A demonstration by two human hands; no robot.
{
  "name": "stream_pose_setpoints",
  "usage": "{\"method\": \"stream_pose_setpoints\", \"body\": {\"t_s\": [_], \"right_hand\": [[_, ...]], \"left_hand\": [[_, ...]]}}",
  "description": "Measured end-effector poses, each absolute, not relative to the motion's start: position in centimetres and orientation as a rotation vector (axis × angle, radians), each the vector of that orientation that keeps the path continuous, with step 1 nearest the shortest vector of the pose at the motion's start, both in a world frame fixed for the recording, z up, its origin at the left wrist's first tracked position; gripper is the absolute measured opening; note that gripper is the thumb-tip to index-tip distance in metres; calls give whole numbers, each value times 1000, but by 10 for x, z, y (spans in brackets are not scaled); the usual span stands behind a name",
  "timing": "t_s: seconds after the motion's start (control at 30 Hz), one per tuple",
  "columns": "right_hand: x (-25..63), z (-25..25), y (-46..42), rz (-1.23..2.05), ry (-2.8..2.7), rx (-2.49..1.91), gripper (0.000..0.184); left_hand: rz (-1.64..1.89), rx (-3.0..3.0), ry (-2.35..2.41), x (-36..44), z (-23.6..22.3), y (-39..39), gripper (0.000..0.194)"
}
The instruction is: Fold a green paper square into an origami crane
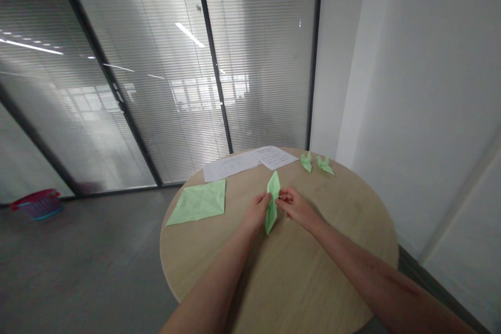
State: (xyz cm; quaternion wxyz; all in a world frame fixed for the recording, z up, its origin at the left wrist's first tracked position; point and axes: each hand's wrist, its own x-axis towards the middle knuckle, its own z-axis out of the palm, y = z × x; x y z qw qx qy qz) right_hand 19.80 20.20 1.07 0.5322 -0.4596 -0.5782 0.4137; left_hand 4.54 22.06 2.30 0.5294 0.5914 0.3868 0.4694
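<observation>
Between my hands, above the round table, a piece of folded green paper (pixel 273 188) stands in a long, narrow diamond shape with pointed ends. My left hand (pixel 256 212) grips it from the left side, thumb laid along its face. On the other side, my right hand (pixel 295 206) pinches the paper's right edge with bent fingers. Left of my hands lies a creased green sheet (pixel 201 201), spread flat. Two small folded green paper figures, one paper bird (pixel 306 162) and another paper bird (pixel 325 165), rest at the far right.
White printed sheets (pixel 274 157) lie along the far edge of the round wooden table (pixel 313 282). Behind it stands a glass partition with blinds (pixel 266 62); a white wall (pixel 430 115) rises on the right. A red and blue basket (pixel 41 206) sits on the floor at left.
</observation>
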Motion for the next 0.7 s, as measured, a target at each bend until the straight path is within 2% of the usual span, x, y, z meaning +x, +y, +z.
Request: {"method": "stream_pose_setpoints", "body": {"t_s": [0.3, 0.43, 0.57, 0.7], "right_hand": [[197, 16, 197, 1126, -1397, -1093, 24], [200, 15, 199, 1112, -1342, -1114, 25], [200, 15, 199, 1102, -1308, -1098, 27], [201, 14, 200, 1056, -1305, -1076, 27]], "left_hand": [[1120, 1494, 913, 42, 21, 222, 43], [1239, 1734, 1020, 40, 29, 222, 30], [1348, 1751, 1141, 38, 32, 220, 33], [1347, 1819, 1130, 37, 33, 218, 25]]}}
